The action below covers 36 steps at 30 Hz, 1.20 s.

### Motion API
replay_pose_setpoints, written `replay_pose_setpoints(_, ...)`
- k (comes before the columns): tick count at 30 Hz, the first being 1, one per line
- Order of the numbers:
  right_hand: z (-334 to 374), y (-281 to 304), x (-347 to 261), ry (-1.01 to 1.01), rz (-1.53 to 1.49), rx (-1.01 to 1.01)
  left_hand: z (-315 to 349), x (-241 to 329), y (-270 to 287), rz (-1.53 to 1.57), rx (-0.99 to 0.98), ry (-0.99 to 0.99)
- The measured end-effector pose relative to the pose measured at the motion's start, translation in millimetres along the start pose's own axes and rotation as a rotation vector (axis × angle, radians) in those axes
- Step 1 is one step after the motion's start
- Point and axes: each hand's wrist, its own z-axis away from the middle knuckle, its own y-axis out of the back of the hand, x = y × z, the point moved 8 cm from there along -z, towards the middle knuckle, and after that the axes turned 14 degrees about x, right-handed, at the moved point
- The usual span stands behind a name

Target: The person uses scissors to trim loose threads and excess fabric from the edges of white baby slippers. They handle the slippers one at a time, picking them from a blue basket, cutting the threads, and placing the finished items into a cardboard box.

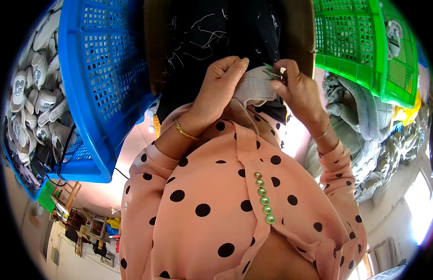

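Note:
Over my lap, a pale grey-white fabric shoe upper (257, 88) is stretched between my two hands. My left hand (221, 86) is closed, its thumb and fingers pinching the upper's left edge. At the other side my right hand (298, 88) is curled round small thread snips (270, 71), whose pointed blades stick out toward the upper; most of their body is hidden by my fingers. The right fingertips are right beside the upper's edge. Loose white thread ends (205, 39) are scattered on the black cloth (244, 28) over my legs.
A blue plastic crate (97, 93) stands at the left, with a heap of pale shoe uppers (34, 93) beyond its wall. To the right is a green plastic crate (349, 37). Grey cloth (361, 112) is piled below it. A brown cardboard edge (156, 46) flanks my legs.

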Motion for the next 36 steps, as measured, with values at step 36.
replay_pose_setpoints(36, -60, -6, -7, 0.076, -0.018, 0.206, 28, 43, 61, -0.501, 0.155, -0.552)
